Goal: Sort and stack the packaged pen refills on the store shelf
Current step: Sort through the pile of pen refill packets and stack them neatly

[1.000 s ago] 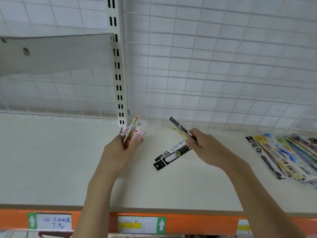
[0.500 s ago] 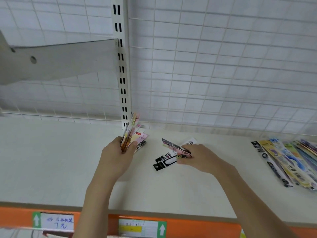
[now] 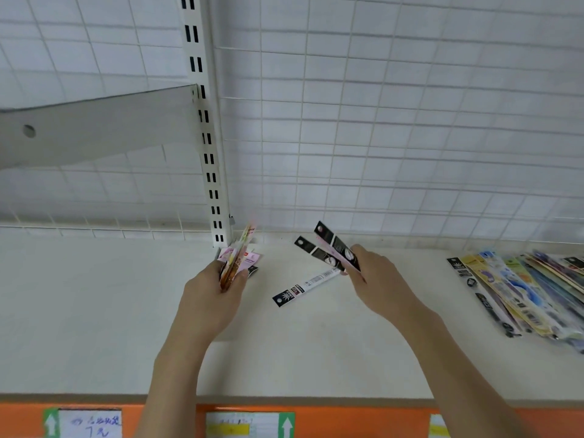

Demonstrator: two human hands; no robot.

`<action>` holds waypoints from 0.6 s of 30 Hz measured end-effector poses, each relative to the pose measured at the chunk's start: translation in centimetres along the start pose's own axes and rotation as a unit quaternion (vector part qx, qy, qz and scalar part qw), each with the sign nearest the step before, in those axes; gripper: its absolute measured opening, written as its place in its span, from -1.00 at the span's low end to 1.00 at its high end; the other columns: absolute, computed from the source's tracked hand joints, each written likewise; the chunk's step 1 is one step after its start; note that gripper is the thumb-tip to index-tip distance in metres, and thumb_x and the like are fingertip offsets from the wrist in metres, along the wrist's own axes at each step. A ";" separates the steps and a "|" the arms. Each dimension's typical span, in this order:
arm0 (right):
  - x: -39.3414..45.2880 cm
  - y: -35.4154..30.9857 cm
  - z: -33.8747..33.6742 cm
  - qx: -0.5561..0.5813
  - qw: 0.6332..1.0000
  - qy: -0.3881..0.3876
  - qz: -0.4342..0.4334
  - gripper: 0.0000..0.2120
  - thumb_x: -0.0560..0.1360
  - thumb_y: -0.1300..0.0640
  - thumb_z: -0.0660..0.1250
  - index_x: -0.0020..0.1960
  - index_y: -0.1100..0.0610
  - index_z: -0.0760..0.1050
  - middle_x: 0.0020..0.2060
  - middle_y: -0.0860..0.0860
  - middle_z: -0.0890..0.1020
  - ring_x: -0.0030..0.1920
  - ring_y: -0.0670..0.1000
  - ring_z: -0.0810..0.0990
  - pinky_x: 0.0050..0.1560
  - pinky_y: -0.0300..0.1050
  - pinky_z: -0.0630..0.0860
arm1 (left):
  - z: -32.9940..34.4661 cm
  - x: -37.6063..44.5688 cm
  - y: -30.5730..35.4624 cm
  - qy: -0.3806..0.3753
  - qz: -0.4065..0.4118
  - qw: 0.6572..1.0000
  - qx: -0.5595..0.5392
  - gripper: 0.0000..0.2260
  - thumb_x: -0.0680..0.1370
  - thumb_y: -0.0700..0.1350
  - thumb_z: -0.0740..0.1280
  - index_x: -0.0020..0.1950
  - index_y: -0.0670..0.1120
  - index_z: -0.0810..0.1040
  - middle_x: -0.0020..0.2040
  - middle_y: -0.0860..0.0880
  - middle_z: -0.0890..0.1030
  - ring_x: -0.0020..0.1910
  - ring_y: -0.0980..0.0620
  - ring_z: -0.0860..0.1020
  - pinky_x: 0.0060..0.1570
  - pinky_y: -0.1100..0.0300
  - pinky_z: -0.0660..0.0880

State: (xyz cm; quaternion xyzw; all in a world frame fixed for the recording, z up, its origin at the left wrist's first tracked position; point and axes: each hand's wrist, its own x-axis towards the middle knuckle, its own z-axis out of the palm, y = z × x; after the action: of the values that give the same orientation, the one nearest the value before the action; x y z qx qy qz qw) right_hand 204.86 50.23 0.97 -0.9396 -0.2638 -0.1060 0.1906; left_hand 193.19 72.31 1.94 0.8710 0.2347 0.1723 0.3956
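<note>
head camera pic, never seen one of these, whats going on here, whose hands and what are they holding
There is no machine here: a person wears a wide-angle camera on the head, so you look forward and down along their own arms at a white store shelf. The left hand grips a fanned bundle of pink and yellow packs. The right hand pinches two black-topped packs, raised off the shelf. One black and white pack lies flat between the hands. At the far right, a spread pile of colourful packs lies on the shelf. Behind is a wire grid; along the orange front edge sit price labels.
</note>
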 end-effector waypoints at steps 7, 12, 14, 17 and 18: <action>0.2 -0.8 0.1 0.120 0.992 -0.019 0.045 -0.71 0.52 -0.15 0.24 -0.03 0.07 0.33 -0.34 -0.09 0.49 -0.27 0.05 0.47 -0.28 -0.09 0.34 | -0.1 0.2 0.1 -0.005 0.009 1.000 0.007 -0.74 0.57 0.00 0.23 -0.31 0.00 0.33 -0.37 0.02 0.43 -0.36 0.10 0.39 -0.41 0.24 0.26; 1.3 -1.9 1.6 -0.013 0.993 -0.114 0.030 -0.71 0.47 -0.13 0.30 0.11 -0.02 0.41 -0.10 -0.05 0.59 -0.02 0.07 0.56 -0.13 -0.10 0.39 | -1.0 0.3 -0.3 0.013 0.014 0.999 0.027 -0.70 0.57 -0.01 0.23 -0.34 -0.06 0.31 -0.40 -0.01 0.41 -0.39 0.04 0.37 -0.42 0.19 0.23; 1.8 -2.1 2.1 -0.046 0.989 -0.140 0.023 -0.78 0.51 -0.09 0.25 0.10 -0.03 0.46 -0.02 -0.04 0.61 0.05 0.07 0.55 -0.12 -0.12 0.36 | -1.5 0.3 -0.6 0.017 0.017 0.999 0.038 -0.71 0.56 -0.01 0.23 -0.32 -0.09 0.33 -0.40 -0.03 0.43 -0.38 0.00 0.40 -0.41 0.18 0.26; 2.2 -2.3 2.4 -0.106 0.985 -0.135 0.009 -0.79 0.55 -0.08 0.18 0.03 0.00 0.49 -0.02 0.00 0.61 0.03 0.10 0.56 -0.15 -0.14 0.34 | -2.2 0.4 -1.4 0.026 0.010 0.998 0.048 -0.71 0.56 -0.02 0.24 -0.31 -0.11 0.35 -0.41 -0.04 0.42 -0.40 -0.01 0.38 -0.40 0.16 0.27; 2.3 -2.3 2.4 -0.130 0.984 -0.124 -0.003 -0.80 0.56 -0.05 0.17 0.03 0.01 0.50 -0.02 0.02 0.60 0.03 0.11 0.56 -0.16 -0.14 0.33 | -2.4 0.4 -1.7 0.030 0.006 0.998 0.049 -0.71 0.56 -0.03 0.24 -0.31 -0.12 0.36 -0.41 -0.05 0.43 -0.41 -0.02 0.38 -0.40 0.16 0.28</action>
State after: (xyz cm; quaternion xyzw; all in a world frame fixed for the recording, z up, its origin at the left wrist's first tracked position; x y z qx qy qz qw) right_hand 205.84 54.11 0.17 -0.9615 -0.2721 -0.0221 0.0326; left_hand 191.91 74.97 2.22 0.8850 0.2498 0.1890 0.3446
